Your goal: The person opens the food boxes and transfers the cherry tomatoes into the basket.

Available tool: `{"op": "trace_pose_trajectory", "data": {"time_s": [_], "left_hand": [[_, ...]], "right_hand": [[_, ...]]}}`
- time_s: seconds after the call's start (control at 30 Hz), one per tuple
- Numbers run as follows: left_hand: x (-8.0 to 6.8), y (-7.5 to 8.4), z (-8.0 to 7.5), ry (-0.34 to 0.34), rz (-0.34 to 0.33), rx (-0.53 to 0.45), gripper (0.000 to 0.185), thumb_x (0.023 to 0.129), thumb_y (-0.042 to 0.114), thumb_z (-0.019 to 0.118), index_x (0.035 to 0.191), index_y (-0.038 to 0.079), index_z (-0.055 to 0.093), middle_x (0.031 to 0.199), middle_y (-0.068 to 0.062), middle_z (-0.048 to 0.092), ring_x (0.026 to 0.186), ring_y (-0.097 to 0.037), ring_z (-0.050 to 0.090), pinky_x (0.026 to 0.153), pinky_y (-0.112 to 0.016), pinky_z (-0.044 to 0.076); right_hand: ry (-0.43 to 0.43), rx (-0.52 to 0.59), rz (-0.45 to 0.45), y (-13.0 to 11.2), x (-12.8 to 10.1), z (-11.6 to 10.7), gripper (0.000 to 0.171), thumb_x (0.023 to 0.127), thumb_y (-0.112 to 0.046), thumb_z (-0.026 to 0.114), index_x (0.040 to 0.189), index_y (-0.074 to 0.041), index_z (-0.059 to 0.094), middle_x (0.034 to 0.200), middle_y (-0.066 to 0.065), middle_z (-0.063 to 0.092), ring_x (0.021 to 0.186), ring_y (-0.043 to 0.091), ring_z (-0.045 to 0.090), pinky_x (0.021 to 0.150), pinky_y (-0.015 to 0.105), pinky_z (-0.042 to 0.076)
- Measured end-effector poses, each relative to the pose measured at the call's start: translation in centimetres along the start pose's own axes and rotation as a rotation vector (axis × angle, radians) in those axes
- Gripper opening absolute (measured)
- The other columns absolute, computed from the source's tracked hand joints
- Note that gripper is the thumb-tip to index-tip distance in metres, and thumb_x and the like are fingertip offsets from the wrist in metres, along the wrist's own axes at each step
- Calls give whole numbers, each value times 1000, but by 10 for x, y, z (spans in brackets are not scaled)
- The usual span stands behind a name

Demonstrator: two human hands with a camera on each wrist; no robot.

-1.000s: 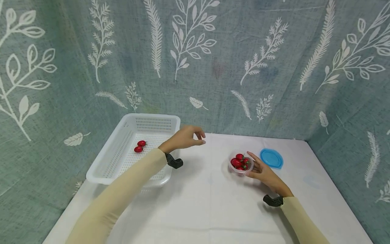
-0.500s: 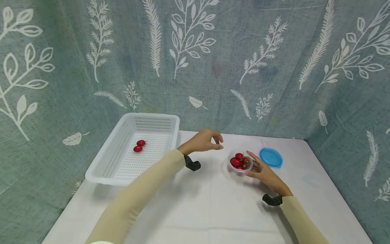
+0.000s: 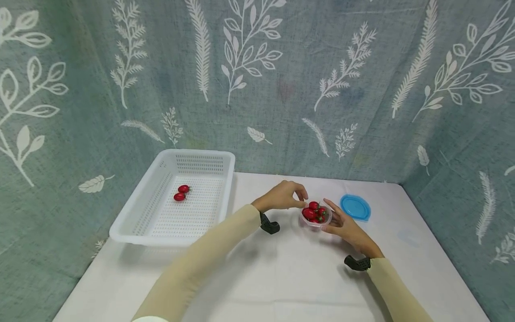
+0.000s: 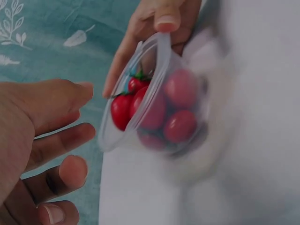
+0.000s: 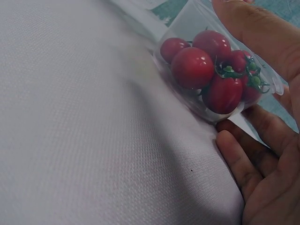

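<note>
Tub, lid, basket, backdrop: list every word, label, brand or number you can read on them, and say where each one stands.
None: no view shows any readable text.
Clear tub of tomatoes, held by the right hand: no label or print shows.
Blue lid: plain.
White basket: no brand mark can be made out.
Cloth backdrop: only white leaf patterns, no letters.

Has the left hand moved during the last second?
Yes. The left hand went right, away from the basket, and is now at the tomato cup by the right hand.
</note>
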State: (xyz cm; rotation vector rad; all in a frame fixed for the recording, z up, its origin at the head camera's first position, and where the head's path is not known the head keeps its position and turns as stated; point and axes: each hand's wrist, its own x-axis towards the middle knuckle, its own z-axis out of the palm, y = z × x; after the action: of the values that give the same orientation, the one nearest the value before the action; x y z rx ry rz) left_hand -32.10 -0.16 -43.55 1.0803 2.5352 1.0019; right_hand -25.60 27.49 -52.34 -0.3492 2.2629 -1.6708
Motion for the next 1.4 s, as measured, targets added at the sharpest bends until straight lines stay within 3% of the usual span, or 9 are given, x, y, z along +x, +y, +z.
{"op": "trace_pose_trajectory", "data": {"time_s": [0.2,0.43,0.6,0.77,1.03,1.4], "left_hand": [[8,4,17,-4,-9,80,20,94,28,77,109,14,77,101,8,72,104,-19,67,84,-30,52],[12,6,31,13,-47,269,26,94,33,78,113,16,77,106,4,73,92,-11,65,74,-28,53],[14,10,34,22,-60,334,29,90,37,82,109,15,78,102,5,73,86,-8,65,70,-26,53],[15,15,37,21,-77,373,27,87,38,84,100,15,79,95,6,73,79,-7,63,67,-26,51],[17,16,44,-21,-109,422,33,85,44,84,73,17,70,65,7,60,56,-7,46,51,-25,37],[21,14,45,-11,-79,431,31,85,44,85,82,17,72,73,9,63,62,-8,55,54,-25,43]], "right_hand": [[-6,2,-7,0,1,-1,93,96,-27,77,166,-31,16,167,19,22,148,47,31,114,68,25],[-7,3,9,1,-1,-2,94,95,-29,78,165,-38,16,168,16,23,149,44,31,114,68,26],[-8,5,8,0,-1,-2,96,95,-28,78,166,-35,15,168,16,22,148,44,33,114,68,27],[-14,20,-5,0,-1,-1,97,95,-25,78,167,-30,14,167,16,24,146,44,36,114,64,30],[-23,29,-19,1,1,0,94,95,-25,77,166,-31,16,166,16,27,146,43,37,114,62,32],[-7,20,-12,2,1,-1,93,95,-27,78,166,-35,17,167,15,26,147,44,35,114,64,30]]}}
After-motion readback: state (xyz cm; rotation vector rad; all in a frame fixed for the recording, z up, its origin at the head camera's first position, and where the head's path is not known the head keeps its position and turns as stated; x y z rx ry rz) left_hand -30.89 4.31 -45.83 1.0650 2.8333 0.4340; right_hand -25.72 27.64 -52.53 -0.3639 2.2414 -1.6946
